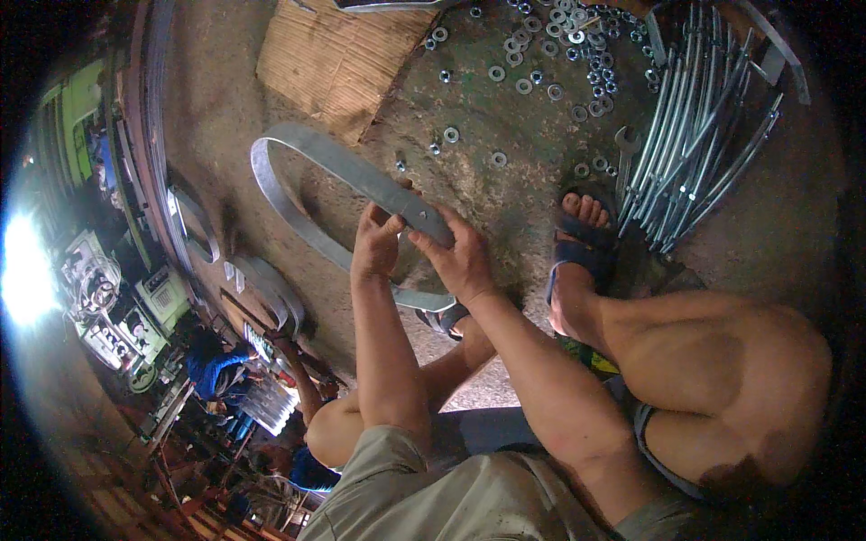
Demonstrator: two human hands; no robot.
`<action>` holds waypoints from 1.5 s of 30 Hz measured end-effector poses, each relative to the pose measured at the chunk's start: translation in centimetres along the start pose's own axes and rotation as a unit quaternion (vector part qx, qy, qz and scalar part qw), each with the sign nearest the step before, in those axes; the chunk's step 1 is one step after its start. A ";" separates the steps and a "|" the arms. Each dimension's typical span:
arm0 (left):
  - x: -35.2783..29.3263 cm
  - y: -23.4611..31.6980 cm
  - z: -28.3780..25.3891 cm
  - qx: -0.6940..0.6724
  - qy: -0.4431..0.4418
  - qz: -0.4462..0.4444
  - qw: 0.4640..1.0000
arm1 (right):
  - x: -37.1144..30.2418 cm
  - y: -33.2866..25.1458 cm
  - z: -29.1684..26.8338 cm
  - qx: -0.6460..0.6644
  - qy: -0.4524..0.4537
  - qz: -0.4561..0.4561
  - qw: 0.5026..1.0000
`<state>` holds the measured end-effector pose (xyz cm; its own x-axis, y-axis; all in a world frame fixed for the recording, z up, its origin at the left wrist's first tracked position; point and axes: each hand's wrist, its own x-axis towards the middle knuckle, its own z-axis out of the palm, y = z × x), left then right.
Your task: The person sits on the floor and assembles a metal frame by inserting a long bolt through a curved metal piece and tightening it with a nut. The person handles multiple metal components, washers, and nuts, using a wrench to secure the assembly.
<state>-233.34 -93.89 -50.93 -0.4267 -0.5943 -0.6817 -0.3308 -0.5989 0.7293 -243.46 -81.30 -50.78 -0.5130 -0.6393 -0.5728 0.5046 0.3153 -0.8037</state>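
A curved grey metal strip (298, 153), bent into an open loop, is held in front of me over the concrete floor. My left hand (374, 243) grips the strip from its left side near the loop's end. My right hand (460, 257) is closed on the same end from the right, thumb on top of the flat band. The two hands almost touch. The loop arcs away to the left and back under my hands. My feet in blue sandals (582, 248) rest on the floor beside it.
Several metal washers (541, 54) lie scattered on the floor ahead. A bundle of long shiny metal rods (704, 135) lies at the right, a wrench (625, 153) beside it. A woven mat (338, 54) lies at top. More metal hoops (194, 225) and other people (216, 365) are at left.
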 end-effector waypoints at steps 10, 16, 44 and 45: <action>0.2 -0.9 0.5 -0.009 -0.011 -0.009 1.000 | 0.1 0.9 0.2 -0.056 -0.004 0.061 0.997; -0.3 -1.2 1.4 0.012 -0.005 -0.008 1.000 | 0.1 2.0 0.2 -0.062 0.022 0.043 0.997; -0.1 -4.9 4.1 0.003 0.158 0.119 0.980 | -0.6 3.5 1.0 -0.061 0.078 0.016 0.995; -0.2 -5.1 3.7 0.010 0.164 0.114 0.980 | -0.5 3.3 1.1 -0.047 0.082 0.017 0.995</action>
<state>-234.68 -88.75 -54.34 -0.1981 -0.8543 -0.4806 -0.2754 -0.4220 0.8637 -240.79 -80.68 -52.97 -0.6065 -0.5067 -0.6127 0.4601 0.4048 -0.7902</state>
